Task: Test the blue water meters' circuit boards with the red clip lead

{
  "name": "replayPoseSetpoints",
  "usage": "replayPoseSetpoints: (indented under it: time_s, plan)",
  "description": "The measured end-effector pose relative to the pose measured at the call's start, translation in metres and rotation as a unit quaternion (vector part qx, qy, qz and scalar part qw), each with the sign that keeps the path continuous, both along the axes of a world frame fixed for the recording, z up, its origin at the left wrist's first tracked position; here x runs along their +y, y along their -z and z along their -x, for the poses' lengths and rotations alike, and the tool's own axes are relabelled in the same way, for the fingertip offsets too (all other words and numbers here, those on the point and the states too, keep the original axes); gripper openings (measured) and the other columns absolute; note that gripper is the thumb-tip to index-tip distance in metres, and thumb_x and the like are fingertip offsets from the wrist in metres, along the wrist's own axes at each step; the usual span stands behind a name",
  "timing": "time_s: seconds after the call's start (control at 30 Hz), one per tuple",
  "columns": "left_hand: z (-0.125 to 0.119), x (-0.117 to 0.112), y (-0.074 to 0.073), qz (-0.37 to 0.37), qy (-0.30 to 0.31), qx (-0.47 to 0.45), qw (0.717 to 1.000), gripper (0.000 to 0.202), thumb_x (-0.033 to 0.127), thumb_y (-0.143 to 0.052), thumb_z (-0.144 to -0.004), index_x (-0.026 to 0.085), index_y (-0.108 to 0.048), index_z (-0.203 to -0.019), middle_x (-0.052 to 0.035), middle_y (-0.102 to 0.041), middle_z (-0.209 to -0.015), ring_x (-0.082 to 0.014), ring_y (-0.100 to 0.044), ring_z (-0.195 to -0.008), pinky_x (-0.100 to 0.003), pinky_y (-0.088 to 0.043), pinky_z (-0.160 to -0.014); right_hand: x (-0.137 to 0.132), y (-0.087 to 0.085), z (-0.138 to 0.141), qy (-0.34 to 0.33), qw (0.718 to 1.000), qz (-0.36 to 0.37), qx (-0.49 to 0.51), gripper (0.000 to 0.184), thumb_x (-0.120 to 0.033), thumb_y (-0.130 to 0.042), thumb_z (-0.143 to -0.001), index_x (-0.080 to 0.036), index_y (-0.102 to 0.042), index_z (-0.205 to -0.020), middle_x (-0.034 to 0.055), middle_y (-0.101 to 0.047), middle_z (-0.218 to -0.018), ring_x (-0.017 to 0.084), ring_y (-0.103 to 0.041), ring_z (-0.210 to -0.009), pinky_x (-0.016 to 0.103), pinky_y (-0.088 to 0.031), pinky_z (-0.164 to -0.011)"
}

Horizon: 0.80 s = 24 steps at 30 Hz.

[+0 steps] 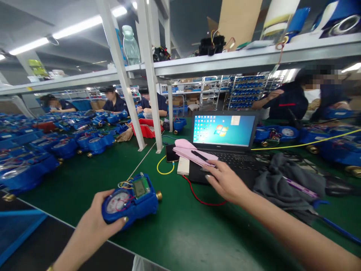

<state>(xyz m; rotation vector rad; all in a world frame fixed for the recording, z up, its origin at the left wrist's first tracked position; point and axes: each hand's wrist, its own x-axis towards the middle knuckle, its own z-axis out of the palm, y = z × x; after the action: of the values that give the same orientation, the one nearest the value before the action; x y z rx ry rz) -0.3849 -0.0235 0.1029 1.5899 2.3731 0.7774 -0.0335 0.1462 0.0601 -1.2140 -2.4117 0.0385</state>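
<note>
My left hand [98, 214] is wrapped round the near end of a blue water meter [131, 201], thumb on its side. The meter has a round dial, loose coloured wires, a small display on a green circuit board and a brass end. My right hand [225, 180] reaches over the front of an open laptop [222, 131], fingers stretched out. Its fingertips are at the lower end of a black pen [199, 155] lying on a pink notepad [186, 150]; whether they touch the pen I cannot tell. The notepad partly covers the laptop's keyboard side.
A phone [170, 153] and a white box with cables [184, 166] lie left of the laptop. Dark cloth [278, 184] lies at right. Many blue meters [64, 146] and a red bin [145, 128] stand left. Shelf posts [153, 94] rise from the table; several people sit beyond.
</note>
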Motion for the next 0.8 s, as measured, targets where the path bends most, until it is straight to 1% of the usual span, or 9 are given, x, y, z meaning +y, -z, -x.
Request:
replayPoseSetpoints:
  time_s: [0.07,0.13,0.2,0.27,0.33,0.4,0.5,0.63,0.8]
  plan:
    - [-0.029,-0.007,0.004,-0.014,0.050,-0.050,0.997,0.063,0.042,-0.060,-0.062,0.022,-0.038,-0.117,-0.0062,-0.063,-0.099,-0.0235,-0.065,-0.075,-0.033,-0.053,-0.068,0.034,-0.007,0.057,-0.025,0.999,0.021,-0.034,0.040,-0.035,-0.044,-0.092,-0.022,-0.052,-0.129,0.0099,-0.036,-0.144,0.027,-0.029,-0.135,0.045,-0.027,-0.110]
    - [-0.053,-0.012,0.008,-0.019,0.082,-0.091,0.992,0.064,0.034,-0.058,-0.059,0.023,-0.036,-0.117,-0.0042,-0.064,-0.098,-0.0216,-0.066,-0.071,-0.032,-0.054,-0.067,0.060,-0.008,0.102,-0.028,0.997,0.047,-0.061,0.042,-0.038,-0.051,-0.092,-0.020,-0.050,-0.130,0.0100,-0.033,-0.146,0.031,-0.023,-0.137,0.054,-0.023,-0.109]
    - [-0.068,-0.015,0.014,-0.024,0.099,-0.115,0.988,0.067,0.027,-0.057,-0.055,0.024,-0.035,-0.118,-0.0029,-0.066,-0.095,-0.0219,-0.067,-0.073,-0.032,-0.055,-0.069,0.078,-0.005,0.132,-0.012,0.994,0.069,-0.078,0.045,-0.039,-0.054,-0.091,-0.019,-0.048,-0.131,0.0101,-0.031,-0.147,0.033,-0.025,-0.135,0.059,-0.021,-0.108]
    - [-0.073,-0.017,0.023,-0.035,0.107,-0.123,0.986,0.071,0.022,-0.057,-0.053,0.025,-0.033,-0.119,-0.0029,-0.066,-0.096,-0.0230,-0.067,-0.077,-0.031,-0.055,-0.071,0.091,-0.002,0.147,0.009,0.992,0.092,-0.090,0.043,-0.038,-0.055,-0.091,-0.019,-0.048,-0.129,0.0101,-0.033,-0.146,0.033,-0.029,-0.133,0.060,-0.022,-0.107]
    - [-0.071,-0.016,0.033,-0.046,0.116,-0.114,0.986,0.075,0.020,-0.059,-0.052,0.026,-0.032,-0.121,-0.0036,-0.066,-0.099,-0.0236,-0.068,-0.080,-0.031,-0.056,-0.071,0.102,0.000,0.151,0.032,0.989,0.110,-0.096,0.043,-0.037,-0.055,-0.091,-0.019,-0.048,-0.129,0.0100,-0.033,-0.146,0.033,-0.030,-0.132,0.059,-0.023,-0.107]
    - [-0.065,-0.015,0.043,-0.048,0.136,-0.097,0.985,0.080,0.020,-0.062,-0.051,0.027,-0.030,-0.124,-0.0040,-0.065,-0.102,-0.0241,-0.068,-0.081,-0.031,-0.057,-0.071,0.111,0.001,0.147,0.055,0.986,0.121,-0.096,0.043,-0.037,-0.055,-0.092,-0.020,-0.047,-0.131,0.0096,-0.030,-0.147,0.033,-0.029,-0.133,0.059,-0.023,-0.107]
    - [-0.057,-0.013,0.050,-0.047,0.165,-0.079,0.982,0.085,0.021,-0.067,-0.050,0.028,-0.028,-0.125,-0.0050,-0.065,-0.105,-0.0258,-0.067,-0.086,-0.032,-0.058,-0.073,0.120,0.004,0.137,0.082,0.983,0.129,-0.097,0.042,-0.036,-0.055,-0.092,-0.020,-0.048,-0.130,0.0099,-0.032,-0.146,0.032,-0.031,-0.132,0.058,-0.024,-0.107]
    - [-0.060,-0.014,0.048,-0.050,0.153,-0.075,0.984,0.084,0.025,-0.072,-0.053,0.028,-0.030,-0.125,-0.0072,-0.064,-0.109,-0.0279,-0.067,-0.092,-0.035,-0.058,-0.075,0.127,0.009,0.126,0.108,0.982,0.124,-0.092,0.040,-0.035,-0.055,-0.092,-0.019,-0.049,-0.128,0.0105,-0.038,-0.142,0.031,-0.038,-0.127,0.057,-0.031,-0.103]
    - [-0.065,-0.019,0.044,-0.088,0.136,-0.084,0.983,0.087,0.043,-0.075,-0.055,0.029,-0.031,-0.129,-0.0077,-0.066,-0.106,-0.0301,-0.068,-0.091,-0.038,-0.058,-0.076,0.137,0.007,0.121,0.129,0.984,0.103,-0.073,0.038,-0.033,-0.054,-0.093,-0.020,-0.049,-0.128,0.0106,-0.040,-0.140,0.029,-0.043,-0.123,0.054,-0.037,-0.101]
